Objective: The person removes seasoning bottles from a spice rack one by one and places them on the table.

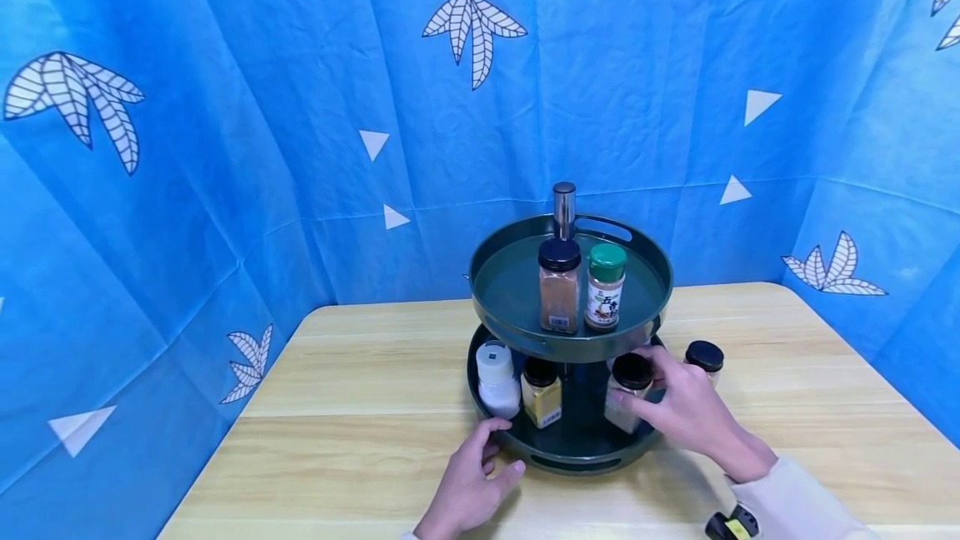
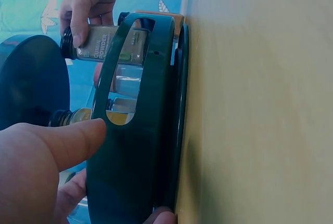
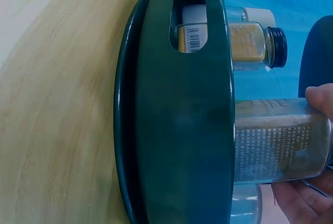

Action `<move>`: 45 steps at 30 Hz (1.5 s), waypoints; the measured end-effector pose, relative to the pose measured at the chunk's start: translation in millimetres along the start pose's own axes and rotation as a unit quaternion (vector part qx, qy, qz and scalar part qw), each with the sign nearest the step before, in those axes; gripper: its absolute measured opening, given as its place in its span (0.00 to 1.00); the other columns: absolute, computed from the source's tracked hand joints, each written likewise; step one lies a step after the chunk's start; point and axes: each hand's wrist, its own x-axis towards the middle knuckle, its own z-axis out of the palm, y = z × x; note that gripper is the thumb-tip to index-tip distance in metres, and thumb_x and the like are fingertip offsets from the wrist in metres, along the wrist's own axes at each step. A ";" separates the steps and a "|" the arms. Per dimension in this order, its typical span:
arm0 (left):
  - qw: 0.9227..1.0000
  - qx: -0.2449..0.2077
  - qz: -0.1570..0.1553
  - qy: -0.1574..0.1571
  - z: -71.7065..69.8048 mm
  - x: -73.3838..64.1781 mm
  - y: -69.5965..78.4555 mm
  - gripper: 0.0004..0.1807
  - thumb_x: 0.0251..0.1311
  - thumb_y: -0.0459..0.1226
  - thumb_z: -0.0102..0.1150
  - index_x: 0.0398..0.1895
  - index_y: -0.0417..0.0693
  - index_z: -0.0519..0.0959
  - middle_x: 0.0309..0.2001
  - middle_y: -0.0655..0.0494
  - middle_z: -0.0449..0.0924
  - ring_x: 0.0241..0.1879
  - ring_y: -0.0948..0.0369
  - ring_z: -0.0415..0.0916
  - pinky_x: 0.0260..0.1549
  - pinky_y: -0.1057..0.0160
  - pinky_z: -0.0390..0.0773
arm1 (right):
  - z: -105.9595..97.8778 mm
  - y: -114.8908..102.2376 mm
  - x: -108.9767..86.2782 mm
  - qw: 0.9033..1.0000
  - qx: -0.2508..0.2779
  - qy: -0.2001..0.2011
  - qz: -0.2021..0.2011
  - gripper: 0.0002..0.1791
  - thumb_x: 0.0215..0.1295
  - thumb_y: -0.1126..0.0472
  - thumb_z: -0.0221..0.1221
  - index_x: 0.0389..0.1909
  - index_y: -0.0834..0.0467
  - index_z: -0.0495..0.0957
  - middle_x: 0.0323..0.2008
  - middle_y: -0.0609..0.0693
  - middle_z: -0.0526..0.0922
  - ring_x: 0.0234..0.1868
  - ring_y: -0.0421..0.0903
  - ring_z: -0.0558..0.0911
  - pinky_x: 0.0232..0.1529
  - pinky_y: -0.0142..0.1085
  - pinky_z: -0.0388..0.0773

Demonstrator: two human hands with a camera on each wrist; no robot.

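Note:
My right hand [image 1: 693,407] holds a clear cumin powder jar [image 2: 104,44] with a black lid, its thumb and fingers round the upper part. The jar stands upright over the right side of the lower tier of a dark green two-tier tray [image 1: 566,465]; whether its base touches the tier is hidden. With curled fingers and the thumb, my left hand [image 1: 468,477] grips the lower tier's front-left rim. On that tier stand a white-capped jar [image 1: 498,382] and a yellow spice jar [image 1: 542,394] with a black lid. Another clear container [image 3: 245,203] is partly hidden beside the cumin jar.
The upper tier [image 1: 487,273] carries a brown spice jar [image 1: 558,290] and a green-capped bottle [image 1: 603,290], around a metal post [image 1: 564,207]. A black-lidded jar [image 1: 705,357] is on the wooden table [image 1: 360,407], right of the tray. A blue patterned curtain [image 1: 622,65] hangs behind.

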 end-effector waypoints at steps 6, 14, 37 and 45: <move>1.000 0.003 -0.004 0.001 0.0 1.0 0.4 0.27 0.59 0.40 0.65 0.62 0.51 0.69 0.66 0.36 0.64 0.61 0.39 0.67 0.55 0.42 0.72 | -3.6 0.3 1.1 1.000 -0.002 0.000 0.013 0.29 0.51 0.56 0.74 0.51 0.61 0.74 0.41 0.56 0.84 0.35 0.47 0.84 0.34 0.41 0.83; 1.000 0.014 -0.017 0.010 1.2 0.6 1.8 0.26 0.59 0.40 0.65 0.61 0.53 0.70 0.65 0.39 0.65 0.61 0.42 0.68 0.55 0.46 0.73 | -7.3 0.5 2.3 1.000 -0.001 0.004 0.014 0.30 0.50 0.57 0.74 0.52 0.63 0.73 0.40 0.57 0.85 0.34 0.48 0.85 0.35 0.45 0.84; 1.000 0.016 -0.017 0.008 0.4 -0.4 2.7 0.26 0.60 0.40 0.65 0.61 0.51 0.70 0.65 0.40 0.65 0.60 0.42 0.68 0.55 0.45 0.74 | -14.9 1.2 2.3 1.000 -0.008 0.012 0.020 0.32 0.51 0.57 0.73 0.54 0.64 0.72 0.40 0.59 0.85 0.34 0.50 0.85 0.34 0.44 0.84; 1.000 0.016 -0.018 0.007 0.1 1.1 0.9 0.27 0.59 0.40 0.66 0.61 0.51 0.70 0.65 0.39 0.65 0.59 0.42 0.69 0.54 0.45 0.74 | -16.9 2.1 1.7 1.000 -0.011 0.024 0.005 0.31 0.50 0.58 0.74 0.53 0.64 0.72 0.39 0.58 0.84 0.32 0.48 0.85 0.31 0.41 0.84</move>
